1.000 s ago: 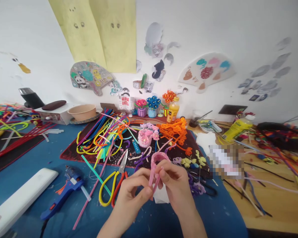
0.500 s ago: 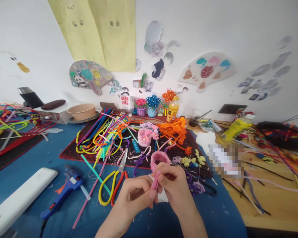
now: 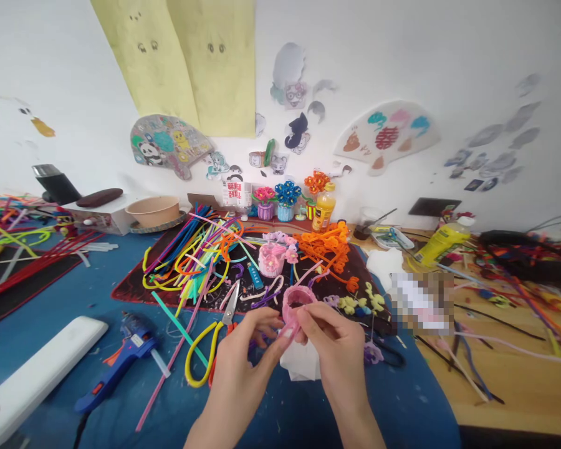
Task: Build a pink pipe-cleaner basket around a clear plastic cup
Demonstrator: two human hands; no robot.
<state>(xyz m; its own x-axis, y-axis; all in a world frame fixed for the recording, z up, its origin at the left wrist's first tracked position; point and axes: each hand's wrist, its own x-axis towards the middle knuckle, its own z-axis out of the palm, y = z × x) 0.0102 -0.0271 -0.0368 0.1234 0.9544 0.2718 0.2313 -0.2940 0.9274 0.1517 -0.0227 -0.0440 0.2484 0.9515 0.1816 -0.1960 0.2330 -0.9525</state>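
My left hand [image 3: 250,358] pinches a short bundle of pink pipe cleaners [image 3: 289,328] between thumb and index fingertip, its other fingers loose and apart. The same bundle is gripped at its upper end by my right hand [image 3: 334,340], thumb against curled fingers. Just beyond my fingertips sits a round pink pipe-cleaner cup [image 3: 300,295], hollow and partly hidden by the hands. White paper [image 3: 302,362] lies under them. To the left are scissors [image 3: 215,340] with yellow and red handles, blades slightly apart.
A blue glue gun [image 3: 126,358] and a long white device [image 3: 42,377] lie at left. Colourful pipe cleaners [image 3: 201,249] cover the dark mat, beside a pink flowered basket [image 3: 271,259] and orange pieces [image 3: 327,249]. Juice bottle [image 3: 324,209] and pipe-cleaner flower pots [image 3: 285,206] stand behind.
My left hand's fingers have loosened and spread away from the thumb. My right hand has shifted slightly down and right, uncovering more of the pink cup and the white paper.
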